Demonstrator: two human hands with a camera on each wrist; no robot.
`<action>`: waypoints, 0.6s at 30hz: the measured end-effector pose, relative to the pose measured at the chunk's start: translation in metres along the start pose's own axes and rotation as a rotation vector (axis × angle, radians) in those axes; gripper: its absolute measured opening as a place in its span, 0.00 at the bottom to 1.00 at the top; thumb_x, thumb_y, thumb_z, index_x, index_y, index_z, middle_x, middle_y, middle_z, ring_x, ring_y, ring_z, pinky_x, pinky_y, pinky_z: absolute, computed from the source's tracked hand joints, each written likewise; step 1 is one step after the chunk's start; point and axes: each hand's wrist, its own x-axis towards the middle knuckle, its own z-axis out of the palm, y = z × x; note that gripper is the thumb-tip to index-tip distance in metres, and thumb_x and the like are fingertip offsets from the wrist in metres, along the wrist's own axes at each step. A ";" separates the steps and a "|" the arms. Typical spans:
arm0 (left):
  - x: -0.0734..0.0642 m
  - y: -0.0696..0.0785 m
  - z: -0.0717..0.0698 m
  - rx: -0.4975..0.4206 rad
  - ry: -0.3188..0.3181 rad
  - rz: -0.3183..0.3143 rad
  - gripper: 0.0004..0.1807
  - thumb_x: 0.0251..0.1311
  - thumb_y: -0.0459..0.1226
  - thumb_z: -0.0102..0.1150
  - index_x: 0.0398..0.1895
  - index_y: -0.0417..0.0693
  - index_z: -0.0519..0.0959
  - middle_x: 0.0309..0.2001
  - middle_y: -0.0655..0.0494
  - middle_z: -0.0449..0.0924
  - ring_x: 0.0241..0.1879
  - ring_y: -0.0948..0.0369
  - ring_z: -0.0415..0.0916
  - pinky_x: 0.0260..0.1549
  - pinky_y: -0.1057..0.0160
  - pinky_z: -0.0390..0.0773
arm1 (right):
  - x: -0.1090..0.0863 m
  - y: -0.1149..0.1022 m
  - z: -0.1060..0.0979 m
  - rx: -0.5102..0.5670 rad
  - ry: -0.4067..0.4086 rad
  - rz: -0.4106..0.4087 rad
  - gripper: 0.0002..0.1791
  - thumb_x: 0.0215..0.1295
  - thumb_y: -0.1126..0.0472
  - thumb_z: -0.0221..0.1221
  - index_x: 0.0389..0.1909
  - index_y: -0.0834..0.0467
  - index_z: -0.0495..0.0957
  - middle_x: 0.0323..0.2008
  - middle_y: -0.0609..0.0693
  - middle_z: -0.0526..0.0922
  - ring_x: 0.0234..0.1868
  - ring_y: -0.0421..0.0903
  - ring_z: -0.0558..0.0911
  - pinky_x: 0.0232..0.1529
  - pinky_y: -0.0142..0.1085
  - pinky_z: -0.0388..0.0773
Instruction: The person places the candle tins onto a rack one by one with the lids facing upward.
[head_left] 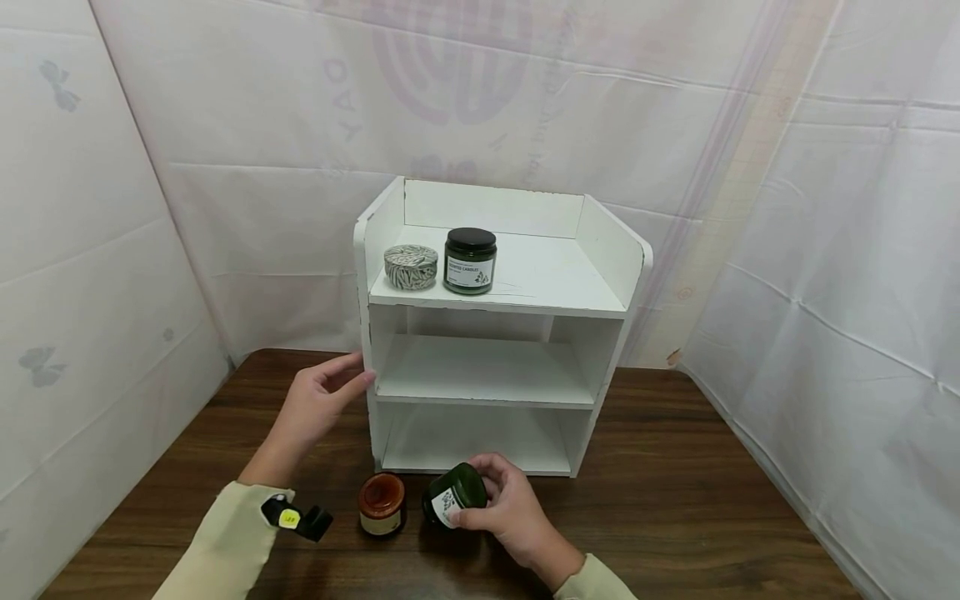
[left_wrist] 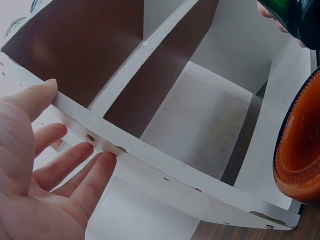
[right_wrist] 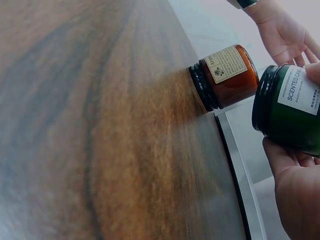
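Note:
My right hand (head_left: 513, 508) grips a green candle jar (head_left: 459, 493) with a white label, tilted with its dark lid low, just in front of the shelf unit. In the right wrist view the label on the green jar (right_wrist: 295, 95) reads "SCENTED". Beside it an amber candle jar (head_left: 382, 500) stands upside down on its black lid. My left hand (head_left: 315, 404) is at the white shelf unit's (head_left: 480, 398) left side panel. In the left wrist view, the left thumb touches the panel's front edge and the extended fingers lie along its outer face.
On the top shelf (head_left: 555, 275) stand a patterned round tin (head_left: 411, 268) and a dark green candle jar (head_left: 469, 265) with a black lid. The unit rests on a dark wooden table (head_left: 675, 500). White sheets (head_left: 247, 233) hang behind and at both sides.

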 end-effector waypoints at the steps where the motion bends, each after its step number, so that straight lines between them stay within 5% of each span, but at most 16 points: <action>1: 0.000 0.000 0.000 0.000 0.000 0.000 0.32 0.70 0.52 0.62 0.72 0.47 0.73 0.65 0.45 0.79 0.56 0.63 0.78 0.46 0.76 0.78 | 0.000 0.000 0.000 -0.001 0.002 0.000 0.34 0.47 0.75 0.73 0.56 0.70 0.69 0.48 0.52 0.79 0.48 0.45 0.82 0.46 0.36 0.84; 9: -0.001 0.001 0.000 -0.003 0.001 -0.011 0.32 0.70 0.53 0.62 0.72 0.48 0.74 0.65 0.45 0.79 0.54 0.69 0.78 0.47 0.76 0.77 | -0.002 -0.003 -0.001 -0.032 -0.008 -0.013 0.36 0.47 0.75 0.74 0.59 0.72 0.69 0.49 0.53 0.80 0.48 0.44 0.82 0.46 0.35 0.84; 18: -0.001 0.002 0.000 0.008 0.001 -0.010 0.32 0.70 0.53 0.62 0.72 0.49 0.73 0.66 0.46 0.79 0.56 0.64 0.78 0.47 0.76 0.77 | -0.001 -0.006 -0.004 -0.149 -0.031 -0.064 0.39 0.49 0.70 0.77 0.64 0.71 0.73 0.55 0.58 0.83 0.53 0.42 0.83 0.52 0.31 0.82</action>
